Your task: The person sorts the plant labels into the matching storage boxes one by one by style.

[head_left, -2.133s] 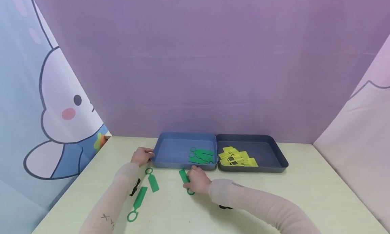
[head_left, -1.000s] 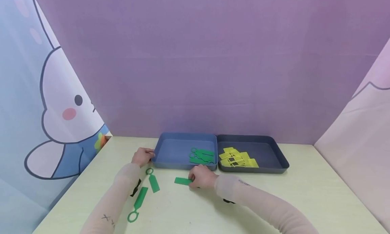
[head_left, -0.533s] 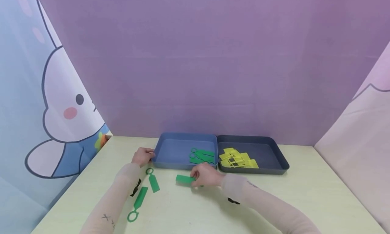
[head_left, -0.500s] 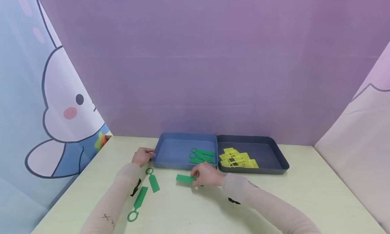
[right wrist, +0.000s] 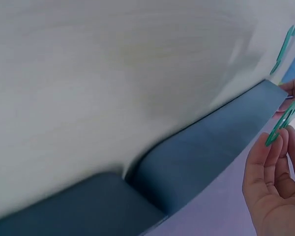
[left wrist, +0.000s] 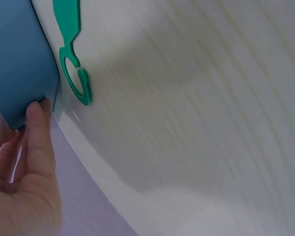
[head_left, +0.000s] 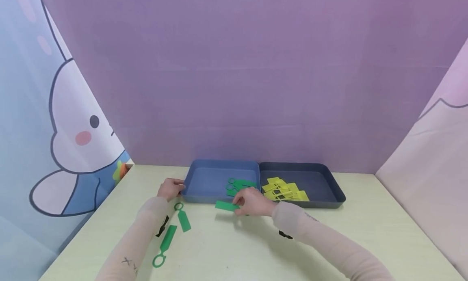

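In the head view my right hand pinches a flat green plastic tag by its ring end, raised just in front of the blue tray. The ring shows between thumb and fingertips in the right wrist view. My left hand holds the tray's left side; the left wrist view has its fingers and thumb at the tray's edge. Several green tags lie in the tray's right part, partly covered by my right hand. Two more, an upper tag and a lower tag, lie on the table at left.
A dark grey tray stands against the blue tray's right side, with several yellow tags piled in its left half. Behind both trays rises a purple cloth. The pale table extends in front.
My right hand took up the green tag from the table, turned it sideways, and lifted it towards the blue tray's front wall. My left hand has stayed at the tray's left side.
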The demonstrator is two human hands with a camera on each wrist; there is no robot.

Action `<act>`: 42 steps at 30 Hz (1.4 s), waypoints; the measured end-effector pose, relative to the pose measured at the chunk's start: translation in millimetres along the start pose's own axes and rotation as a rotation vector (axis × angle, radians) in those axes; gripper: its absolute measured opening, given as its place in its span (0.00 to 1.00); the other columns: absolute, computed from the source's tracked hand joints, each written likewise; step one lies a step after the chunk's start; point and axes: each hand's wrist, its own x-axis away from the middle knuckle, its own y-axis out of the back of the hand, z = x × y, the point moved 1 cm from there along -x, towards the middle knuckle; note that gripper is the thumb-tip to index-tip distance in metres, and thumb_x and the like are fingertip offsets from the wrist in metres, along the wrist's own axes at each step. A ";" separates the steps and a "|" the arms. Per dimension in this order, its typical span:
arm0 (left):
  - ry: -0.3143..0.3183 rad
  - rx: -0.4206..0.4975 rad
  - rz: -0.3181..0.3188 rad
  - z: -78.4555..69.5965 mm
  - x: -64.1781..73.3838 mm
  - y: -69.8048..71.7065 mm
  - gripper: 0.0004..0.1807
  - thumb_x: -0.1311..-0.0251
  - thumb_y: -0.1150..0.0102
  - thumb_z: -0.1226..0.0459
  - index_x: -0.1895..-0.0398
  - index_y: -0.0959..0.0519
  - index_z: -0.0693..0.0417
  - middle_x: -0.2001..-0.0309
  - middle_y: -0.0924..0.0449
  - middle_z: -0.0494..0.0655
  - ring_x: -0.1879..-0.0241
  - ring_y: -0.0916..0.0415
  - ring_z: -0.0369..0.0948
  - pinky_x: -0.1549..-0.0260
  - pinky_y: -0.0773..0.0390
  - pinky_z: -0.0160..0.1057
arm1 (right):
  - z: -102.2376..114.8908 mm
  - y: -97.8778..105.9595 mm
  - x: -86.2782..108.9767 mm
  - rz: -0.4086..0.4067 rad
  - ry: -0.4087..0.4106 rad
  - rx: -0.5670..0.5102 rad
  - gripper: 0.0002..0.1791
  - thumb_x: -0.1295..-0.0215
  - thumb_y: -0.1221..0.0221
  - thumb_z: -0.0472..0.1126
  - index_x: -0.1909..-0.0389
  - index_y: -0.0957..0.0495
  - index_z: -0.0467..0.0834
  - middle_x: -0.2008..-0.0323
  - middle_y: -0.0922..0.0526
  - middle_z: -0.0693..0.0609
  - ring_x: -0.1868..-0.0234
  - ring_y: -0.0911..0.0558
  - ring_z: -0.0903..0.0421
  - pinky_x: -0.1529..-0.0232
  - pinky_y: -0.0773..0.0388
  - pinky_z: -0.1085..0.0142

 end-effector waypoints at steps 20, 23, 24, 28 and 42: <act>-0.001 0.041 -0.009 9.2 -8.2 -5.6 0.18 0.40 0.49 0.65 0.48 0.24 0.63 0.60 0.18 0.60 0.78 0.25 0.35 0.74 0.23 0.35 | -7.1 29.9 -21.2 -0.095 -0.008 0.010 0.14 0.46 0.36 0.39 0.58 0.18 0.41 0.58 0.17 0.49 0.60 0.20 0.56 0.59 0.22 0.62; -0.011 0.039 -0.010 9.2 -8.4 -5.6 0.18 0.40 0.49 0.66 0.48 0.24 0.64 0.59 0.18 0.61 0.78 0.25 0.36 0.74 0.23 0.35 | -8.9 34.6 -29.2 -0.128 -0.023 0.023 0.14 0.46 0.36 0.38 0.58 0.18 0.40 0.58 0.17 0.47 0.59 0.19 0.54 0.58 0.21 0.60; -0.011 0.039 -0.012 8.6 -8.1 -5.3 0.18 0.40 0.49 0.66 0.48 0.24 0.64 0.60 0.18 0.61 0.78 0.25 0.36 0.74 0.23 0.35 | -9.6 36.3 -31.9 -0.136 -0.033 0.023 0.14 0.46 0.37 0.37 0.58 0.18 0.40 0.59 0.17 0.46 0.60 0.19 0.53 0.57 0.22 0.59; -0.006 0.031 -0.015 6.7 -6.5 -4.1 0.18 0.40 0.49 0.66 0.48 0.24 0.64 0.61 0.18 0.60 0.79 0.25 0.35 0.74 0.24 0.35 | -13.0 41.5 -43.1 -0.174 -0.087 0.050 0.14 0.46 0.37 0.38 0.58 0.18 0.39 0.61 0.16 0.47 0.61 0.19 0.53 0.53 0.24 0.56; -0.011 0.018 -0.032 -0.6 -0.2 -2.8 0.18 0.41 0.49 0.66 0.48 0.24 0.64 0.66 0.17 0.58 0.82 0.27 0.34 0.75 0.26 0.33 | -39.4 40.6 -76.6 -0.184 -0.207 0.112 0.12 0.43 0.38 0.39 0.60 0.18 0.38 0.55 0.18 0.42 0.57 0.19 0.47 0.56 0.22 0.55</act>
